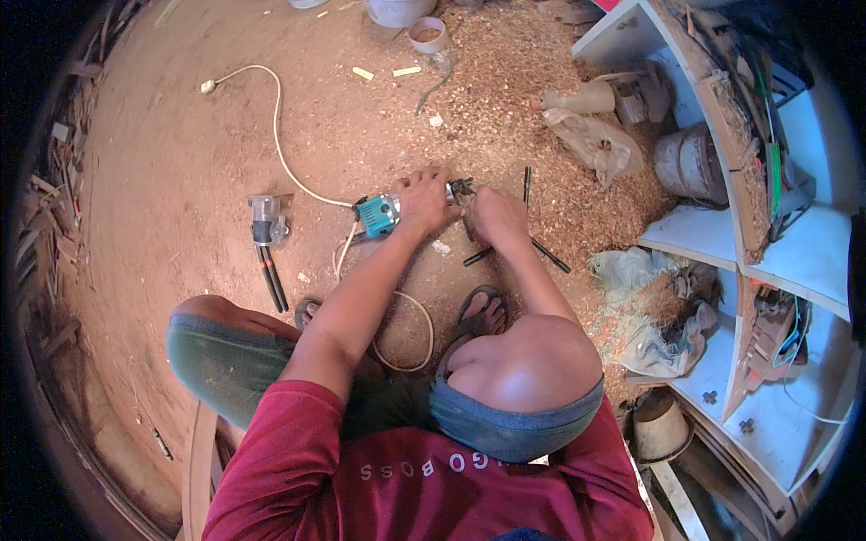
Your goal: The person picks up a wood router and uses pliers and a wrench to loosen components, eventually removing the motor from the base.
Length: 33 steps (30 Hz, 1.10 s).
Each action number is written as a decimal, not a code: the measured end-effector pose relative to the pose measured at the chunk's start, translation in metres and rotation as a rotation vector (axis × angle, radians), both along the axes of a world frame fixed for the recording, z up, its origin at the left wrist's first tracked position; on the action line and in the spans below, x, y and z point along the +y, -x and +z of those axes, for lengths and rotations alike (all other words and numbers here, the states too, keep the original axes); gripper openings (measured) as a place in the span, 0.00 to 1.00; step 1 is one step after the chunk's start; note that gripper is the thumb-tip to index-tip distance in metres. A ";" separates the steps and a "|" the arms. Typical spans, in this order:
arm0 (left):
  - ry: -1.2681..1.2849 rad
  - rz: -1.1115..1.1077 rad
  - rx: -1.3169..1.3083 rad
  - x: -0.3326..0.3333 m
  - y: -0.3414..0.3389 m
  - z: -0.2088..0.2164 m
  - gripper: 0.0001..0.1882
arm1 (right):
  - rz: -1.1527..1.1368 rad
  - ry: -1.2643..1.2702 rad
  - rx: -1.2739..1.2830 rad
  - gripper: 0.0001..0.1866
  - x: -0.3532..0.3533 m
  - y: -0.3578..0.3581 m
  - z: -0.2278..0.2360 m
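A teal and silver corded power tool (pixel 379 215), like a trim router, lies on its side on the ground in front of my feet. My left hand (pixel 428 200) is wrapped over its silver front part. Against the tool's dark front end (pixel 461 187), my right hand (pixel 499 216) is closed, and its fingers hide what they grip. Black rods (pixel 549 255) lie around that hand. Off to the left sits a clear plastic fitting (pixel 269 216), with two black handles (pixel 271 278) banded in red just below it. The tool's white cord (pixel 281 135) ends in a plug (pixel 208 87).
Wood shavings (pixel 505 99) cover the ground ahead and right. Shelving (pixel 690 236) stands at the right, near a metal bucket (pixel 690 167), a plastic bag (pixel 591 144) and a sack (pixel 658 338). A tape roll (pixel 428 36) lies far ahead. The cord loops (pixel 431 338) between my feet.
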<state>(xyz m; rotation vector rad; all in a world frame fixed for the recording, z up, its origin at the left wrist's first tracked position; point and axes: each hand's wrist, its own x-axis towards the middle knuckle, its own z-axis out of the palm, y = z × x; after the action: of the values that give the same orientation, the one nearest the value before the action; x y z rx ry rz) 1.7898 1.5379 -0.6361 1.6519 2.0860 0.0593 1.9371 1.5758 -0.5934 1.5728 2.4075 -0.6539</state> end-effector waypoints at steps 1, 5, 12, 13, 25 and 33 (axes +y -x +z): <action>0.012 -0.001 -0.005 0.000 0.001 0.001 0.41 | 0.020 -0.023 -0.010 0.13 -0.002 0.003 -0.001; 0.030 -0.014 -0.012 0.004 -0.001 0.001 0.41 | -0.013 -0.142 -0.021 0.13 -0.011 0.009 -0.018; 0.006 -0.014 0.017 0.001 -0.002 -0.004 0.40 | -0.045 -0.174 0.062 0.11 -0.039 0.008 -0.048; 0.002 -0.013 0.006 0.001 -0.002 -0.004 0.39 | -0.044 -0.181 0.087 0.11 -0.038 0.007 -0.051; 0.014 -0.022 -0.007 0.002 0.000 0.001 0.33 | -0.286 0.239 0.185 0.22 -0.019 0.017 -0.046; 0.082 -0.174 0.016 0.011 0.012 0.001 0.36 | -0.288 0.420 0.307 0.33 0.004 0.015 -0.073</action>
<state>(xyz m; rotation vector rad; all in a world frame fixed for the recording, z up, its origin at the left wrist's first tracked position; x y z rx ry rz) 1.7780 1.5493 -0.6354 1.7811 1.9210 -0.0957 1.9223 1.5801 -0.6669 1.7368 2.0456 -1.4432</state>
